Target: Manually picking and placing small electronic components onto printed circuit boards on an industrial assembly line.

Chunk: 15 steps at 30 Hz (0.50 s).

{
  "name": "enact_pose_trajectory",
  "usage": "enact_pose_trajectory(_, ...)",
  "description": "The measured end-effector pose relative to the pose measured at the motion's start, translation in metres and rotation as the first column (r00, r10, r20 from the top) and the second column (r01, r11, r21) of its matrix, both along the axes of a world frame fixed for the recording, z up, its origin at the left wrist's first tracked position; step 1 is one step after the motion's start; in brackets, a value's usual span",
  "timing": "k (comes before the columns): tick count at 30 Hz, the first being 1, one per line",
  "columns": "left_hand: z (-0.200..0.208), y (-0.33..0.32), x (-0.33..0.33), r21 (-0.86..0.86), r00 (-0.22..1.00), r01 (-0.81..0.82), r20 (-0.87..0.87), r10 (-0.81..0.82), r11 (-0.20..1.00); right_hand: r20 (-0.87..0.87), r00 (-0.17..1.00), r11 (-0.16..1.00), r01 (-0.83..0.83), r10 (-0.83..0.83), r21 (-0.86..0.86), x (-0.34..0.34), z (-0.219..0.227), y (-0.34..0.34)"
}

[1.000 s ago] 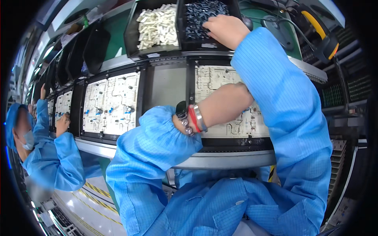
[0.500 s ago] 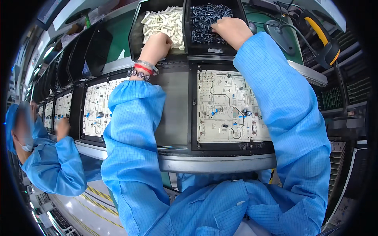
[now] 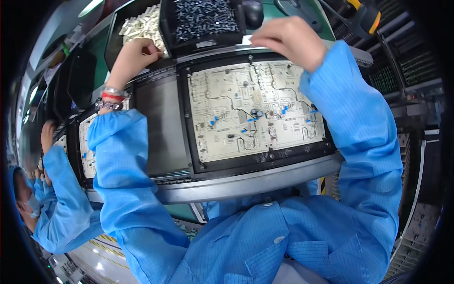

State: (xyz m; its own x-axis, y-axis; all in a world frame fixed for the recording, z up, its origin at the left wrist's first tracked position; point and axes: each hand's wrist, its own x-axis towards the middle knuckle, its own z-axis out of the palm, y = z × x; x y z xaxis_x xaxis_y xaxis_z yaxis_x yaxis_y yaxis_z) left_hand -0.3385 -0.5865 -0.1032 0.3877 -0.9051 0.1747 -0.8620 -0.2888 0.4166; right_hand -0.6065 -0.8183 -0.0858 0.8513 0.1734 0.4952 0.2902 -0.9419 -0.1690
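My left hand (image 3: 134,61) is at the near edge of a black bin (image 3: 112,45) of small white parts (image 3: 142,27). Its thumb and fingers are pinched together; whatever lies between them is too small to name. My right hand (image 3: 294,41) hovers over the far edge of a framed circuit board panel (image 3: 222,135), its fingers pressed together with their contents hidden. Beside it stands a second black bin (image 3: 203,46) of small dark blue-black parts (image 3: 203,19). Blue and black components dot the pale panel, which sits in a black frame (image 3: 187,116).
A grey plate (image 3: 163,128) lies left of the framed panel, and a metal rail (image 3: 250,179) runs along the near side. Beyond my right hand are a black mouse (image 3: 253,13) and a yellow-and-black scanner (image 3: 366,18). A co-worker (image 3: 66,203) in blue works at the left.
My right hand has left the dark parts and moved toward me, over the panel's far edge. My left hand has drawn back slightly from the white parts. The whole view has shifted and tilted.
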Motion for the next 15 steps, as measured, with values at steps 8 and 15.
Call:
enact_pose_trajectory(8, 0.000, -0.001, -0.013, 0.013, 0.986, -0.135, 0.103, 0.133, 0.991, -0.382, 0.922, 0.927, 0.093, 0.058, 0.364, -0.095, -0.049, 0.007)
enact_pose_trajectory(15, 0.011, 0.004, -0.032, -0.354, 0.917, -0.310, -0.356, 0.179, 0.883, -0.299, 0.954, 0.921, 0.089, 0.031, 0.380, -0.130, -0.071, 0.015)
